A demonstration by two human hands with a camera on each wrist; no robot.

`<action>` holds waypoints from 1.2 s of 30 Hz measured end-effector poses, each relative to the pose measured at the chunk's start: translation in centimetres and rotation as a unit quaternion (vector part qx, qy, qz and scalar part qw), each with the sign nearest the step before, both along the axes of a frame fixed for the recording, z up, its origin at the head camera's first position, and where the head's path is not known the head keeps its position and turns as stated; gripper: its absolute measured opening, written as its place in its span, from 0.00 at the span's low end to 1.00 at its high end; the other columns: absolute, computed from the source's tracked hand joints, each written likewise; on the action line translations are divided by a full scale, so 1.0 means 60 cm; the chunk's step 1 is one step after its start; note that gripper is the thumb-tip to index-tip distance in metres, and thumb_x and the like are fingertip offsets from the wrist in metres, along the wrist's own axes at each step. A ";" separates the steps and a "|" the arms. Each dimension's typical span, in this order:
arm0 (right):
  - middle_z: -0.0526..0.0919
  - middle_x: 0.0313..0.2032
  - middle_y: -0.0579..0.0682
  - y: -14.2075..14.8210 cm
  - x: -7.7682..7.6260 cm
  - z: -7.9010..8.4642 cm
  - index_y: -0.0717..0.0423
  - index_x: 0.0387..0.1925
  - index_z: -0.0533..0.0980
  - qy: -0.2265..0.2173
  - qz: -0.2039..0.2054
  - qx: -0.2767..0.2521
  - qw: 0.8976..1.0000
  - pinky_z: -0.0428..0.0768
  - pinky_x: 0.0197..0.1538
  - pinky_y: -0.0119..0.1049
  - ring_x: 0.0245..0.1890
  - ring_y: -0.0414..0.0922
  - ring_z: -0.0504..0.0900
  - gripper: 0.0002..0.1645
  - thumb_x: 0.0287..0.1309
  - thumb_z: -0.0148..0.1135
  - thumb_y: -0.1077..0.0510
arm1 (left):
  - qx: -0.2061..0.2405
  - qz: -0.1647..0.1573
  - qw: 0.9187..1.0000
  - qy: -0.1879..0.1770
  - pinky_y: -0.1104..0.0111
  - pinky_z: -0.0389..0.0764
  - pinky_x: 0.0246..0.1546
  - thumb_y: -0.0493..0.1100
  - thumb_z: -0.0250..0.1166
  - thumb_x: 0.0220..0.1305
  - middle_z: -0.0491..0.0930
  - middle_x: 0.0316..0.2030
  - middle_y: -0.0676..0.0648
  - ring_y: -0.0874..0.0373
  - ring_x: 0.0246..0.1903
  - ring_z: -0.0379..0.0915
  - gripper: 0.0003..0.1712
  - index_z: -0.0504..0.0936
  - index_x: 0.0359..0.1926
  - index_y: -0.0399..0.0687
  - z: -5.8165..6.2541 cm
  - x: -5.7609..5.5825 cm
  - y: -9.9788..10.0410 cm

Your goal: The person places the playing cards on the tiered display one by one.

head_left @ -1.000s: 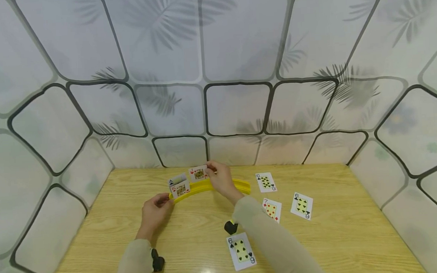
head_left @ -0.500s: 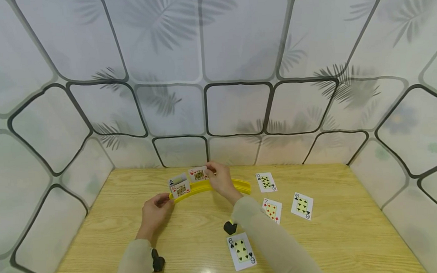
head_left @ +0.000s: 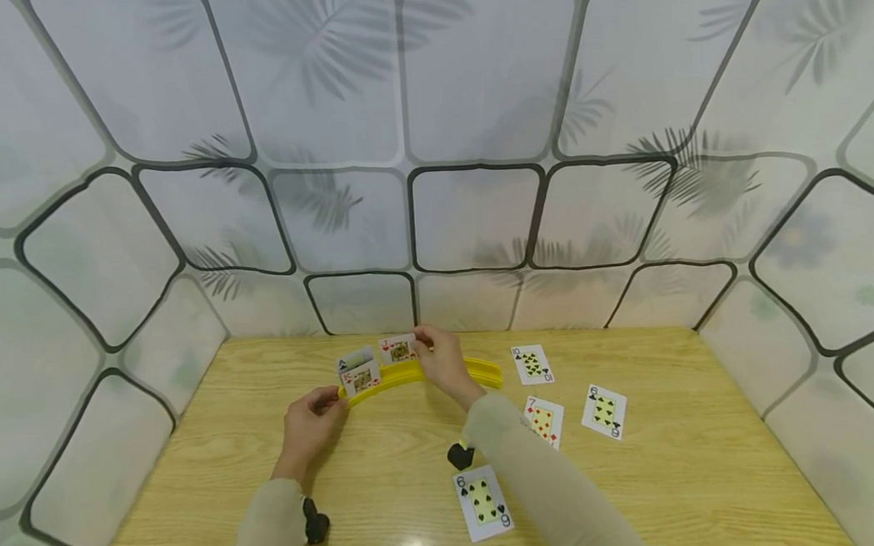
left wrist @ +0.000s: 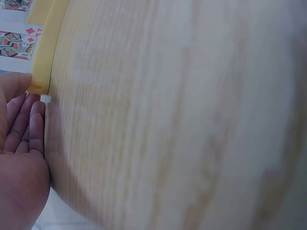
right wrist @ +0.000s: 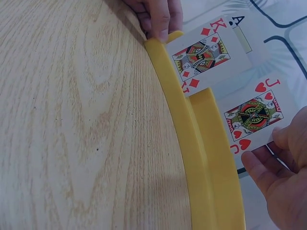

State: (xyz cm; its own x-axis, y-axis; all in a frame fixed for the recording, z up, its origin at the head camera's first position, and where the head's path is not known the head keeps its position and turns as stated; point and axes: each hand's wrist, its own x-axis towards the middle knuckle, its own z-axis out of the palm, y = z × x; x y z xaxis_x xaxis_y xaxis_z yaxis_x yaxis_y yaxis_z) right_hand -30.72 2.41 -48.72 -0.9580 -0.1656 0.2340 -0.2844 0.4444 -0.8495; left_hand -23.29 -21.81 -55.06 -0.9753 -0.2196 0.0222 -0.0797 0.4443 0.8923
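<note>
A curved yellow card holder [head_left: 394, 377] stands near the back of the table. My left hand [head_left: 309, 427] pinches its left end, thumb in front, as the right wrist view also shows. Close to that end, a king of diamonds [right wrist: 200, 55] stands in the front slot, and an ace [right wrist: 243, 40] shows partly behind it. My right hand [head_left: 442, 358] grips the jack of hearts [right wrist: 254, 116] by its right edge, thumb and fingers on opposite faces. The jack is upright at the holder's rear slot, its lower edge behind the yellow wall.
Face up on the wooden table [head_left: 390, 485] lie a ten of clubs [head_left: 533, 365], a six of clubs [head_left: 604, 412], a seven of diamonds [head_left: 544, 421] partly under the right forearm, and a six of spades [head_left: 484, 504] nearer the front. A patterned curtain [head_left: 479, 220] encloses the back and sides.
My right hand and the jack of hearts have shifted very slightly to the right. The left hand, the holder and the cards on the table look the same.
</note>
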 end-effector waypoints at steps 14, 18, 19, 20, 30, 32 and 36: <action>0.87 0.46 0.59 0.004 -0.002 -0.005 0.63 0.55 0.83 0.005 0.008 0.001 1.000 0.85 0.53 0.46 0.45 0.51 0.82 0.13 0.76 0.58 0.65 | 0.009 -0.004 1.000 -0.004 0.75 0.78 0.43 0.39 0.67 0.71 0.88 0.49 0.38 0.60 0.43 0.80 0.17 0.86 0.58 0.37 -0.003 0.000 -0.002; 0.87 0.46 0.59 0.004 -0.002 -0.006 0.63 0.55 0.83 0.005 0.007 0.000 1.000 0.85 0.53 0.47 0.46 0.52 0.82 0.13 0.76 0.58 0.65 | 0.005 -0.003 1.000 -0.006 0.75 0.78 0.44 0.39 0.67 0.71 0.88 0.49 0.38 0.59 0.43 0.80 0.18 0.86 0.58 0.37 -0.002 -0.001 -0.002; 0.87 0.46 0.59 0.004 -0.002 -0.006 0.63 0.56 0.83 0.004 0.007 0.001 1.000 0.85 0.53 0.47 0.46 0.51 0.82 0.13 0.76 0.58 0.65 | 0.005 -0.003 1.000 -0.006 0.74 0.78 0.44 0.39 0.67 0.71 0.88 0.49 0.38 0.59 0.44 0.80 0.18 0.86 0.58 0.37 -0.002 -0.001 -0.002; 0.87 0.46 0.59 0.004 -0.002 -0.006 0.63 0.56 0.83 0.002 0.007 0.000 1.000 0.85 0.53 0.46 0.46 0.51 0.83 0.14 0.76 0.58 0.64 | 0.005 -0.003 1.000 -0.007 0.74 0.78 0.44 0.39 0.67 0.71 0.88 0.49 0.38 0.59 0.44 0.80 0.18 0.86 0.58 0.37 -0.002 -0.001 -0.002; 0.87 0.49 0.58 0.013 0.000 -0.001 0.60 0.61 0.80 -0.022 0.012 0.000 1.000 0.85 0.56 0.49 0.49 0.53 0.85 0.17 0.76 0.60 0.61 | 0.008 -0.004 1.000 -0.004 0.77 0.78 0.43 0.38 0.67 0.71 0.88 0.49 0.37 0.60 0.43 0.80 0.17 0.86 0.57 0.36 -0.002 -0.001 -0.001; 0.86 0.50 0.58 0.019 0.004 0.003 0.60 0.62 0.78 -0.029 0.018 -0.004 0.999 0.85 0.57 0.49 0.51 0.54 0.85 0.18 0.76 0.61 0.60 | 0.009 -0.006 1.000 -0.003 0.77 0.78 0.43 0.38 0.67 0.71 0.88 0.50 0.37 0.59 0.43 0.80 0.17 0.86 0.57 0.36 -0.001 -0.001 -0.002; 0.86 0.51 0.59 0.038 0.015 0.010 0.60 0.64 0.76 -0.033 0.032 -0.010 0.999 0.84 0.58 0.50 0.51 0.55 0.85 0.21 0.75 0.63 0.59 | 0.010 -0.006 1.000 -0.001 0.77 0.78 0.43 0.38 0.67 0.71 0.88 0.50 0.37 0.59 0.43 0.80 0.17 0.86 0.57 0.35 -0.001 0.000 -0.002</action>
